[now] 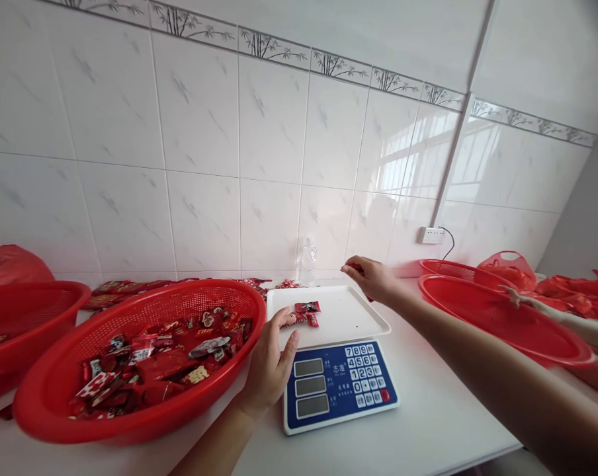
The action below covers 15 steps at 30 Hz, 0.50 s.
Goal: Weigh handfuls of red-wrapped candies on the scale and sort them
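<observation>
A blue and white digital scale (341, 387) stands on the white table, its white weighing tray (336, 311) behind the keypad. A few small red wrapped snack packets (306, 308) lie on the left part of the tray. My left hand (270, 360) is at the tray's left edge, beside these packets, with thumb and fingers apart. Over the tray's right rear side, my right hand (373, 279) is closed on a small red packet, mostly hidden by the fingers. Left of the scale, a large red plastic basket (130, 433) holds many wrapped packets, mostly red.
Another red basket (31, 291) sits at far left. Red packets (130, 289) and a clear bottle (307, 261) are along the wall. At right, a co-worker's hand (517, 296) reaches over a red basket (477, 317) near red plastic bags (571, 294). A socket (431, 235) is on the wall.
</observation>
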Tool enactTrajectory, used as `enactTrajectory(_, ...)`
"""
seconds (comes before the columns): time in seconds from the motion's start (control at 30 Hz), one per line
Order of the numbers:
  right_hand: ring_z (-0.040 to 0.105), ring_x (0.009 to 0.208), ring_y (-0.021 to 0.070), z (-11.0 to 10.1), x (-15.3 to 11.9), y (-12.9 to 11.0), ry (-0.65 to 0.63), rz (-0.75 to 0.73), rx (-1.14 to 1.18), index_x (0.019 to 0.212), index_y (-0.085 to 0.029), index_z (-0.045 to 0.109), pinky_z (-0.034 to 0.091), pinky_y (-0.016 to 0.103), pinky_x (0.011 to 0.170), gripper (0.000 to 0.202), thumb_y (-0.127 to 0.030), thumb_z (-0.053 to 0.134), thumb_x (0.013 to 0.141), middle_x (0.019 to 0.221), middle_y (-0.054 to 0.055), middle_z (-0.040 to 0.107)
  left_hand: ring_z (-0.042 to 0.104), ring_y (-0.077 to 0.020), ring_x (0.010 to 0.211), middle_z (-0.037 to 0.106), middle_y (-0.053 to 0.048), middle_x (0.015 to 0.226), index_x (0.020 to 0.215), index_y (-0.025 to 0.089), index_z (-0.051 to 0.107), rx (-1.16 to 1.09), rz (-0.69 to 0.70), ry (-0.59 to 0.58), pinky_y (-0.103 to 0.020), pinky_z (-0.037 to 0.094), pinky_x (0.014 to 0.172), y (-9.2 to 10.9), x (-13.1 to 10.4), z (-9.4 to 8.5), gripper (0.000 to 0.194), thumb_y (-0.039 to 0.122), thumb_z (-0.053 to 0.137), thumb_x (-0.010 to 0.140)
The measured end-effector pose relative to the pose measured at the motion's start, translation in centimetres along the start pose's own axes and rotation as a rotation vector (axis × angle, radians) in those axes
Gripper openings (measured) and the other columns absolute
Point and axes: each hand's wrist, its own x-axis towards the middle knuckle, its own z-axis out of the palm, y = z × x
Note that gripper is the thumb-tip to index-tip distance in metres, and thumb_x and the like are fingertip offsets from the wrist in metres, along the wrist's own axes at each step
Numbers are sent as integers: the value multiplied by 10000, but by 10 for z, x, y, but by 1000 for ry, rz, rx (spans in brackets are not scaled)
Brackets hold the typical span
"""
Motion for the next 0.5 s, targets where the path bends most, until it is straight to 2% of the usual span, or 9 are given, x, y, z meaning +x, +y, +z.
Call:
enactTrajectory(0.13, 533, 394, 91, -28, -5, 45, 80, 136, -110, 939, -255, 623, 398, 248, 560, 488, -645, 331, 906, 633, -44, 636, 557, -213, 1142, 598, -82, 1161, 1348, 232, 374, -5, -2, 5, -401, 455, 987, 0, 1, 1, 394, 304, 448, 967)
enactTrajectory(0.3, 558, 488, 155, -54, -22, 120, 145, 349, -290, 911, -237, 612, 331, 261, 499, 549, -675, 281, 894, 645, 5, 644, 555, -209, 1138, 593, -80, 1160, 1348, 234, 379, -14, -8, 4, -397, 451, 987, 1, 1, 2, 392, 303, 449, 968)
enactTrajectory(0.4, 565, 551, 187, -60, -36, 163, 147, 440, -384, 898, -227, 603, 328, 272, 496, 567, -675, 256, 891, 709, 47, 657, 554, -212, 1137, 594, -79, 1151, 1352, 235, 375, -12, -9, 2, -395, 456, 979, 1, 0, 2, 395, 304, 444, 970)
enactTrajectory(0.5, 582, 641, 228, -57, -50, 198, 127, 493, -457, 863, -223, 596, 356, 300, 509, 562, -676, 263, 880, 823, 86, 661, 554, -209, 1135, 589, -78, 1156, 1355, 243, 371, -16, -11, -3, -389, 463, 969, 1, 0, 2, 392, 303, 437, 973)
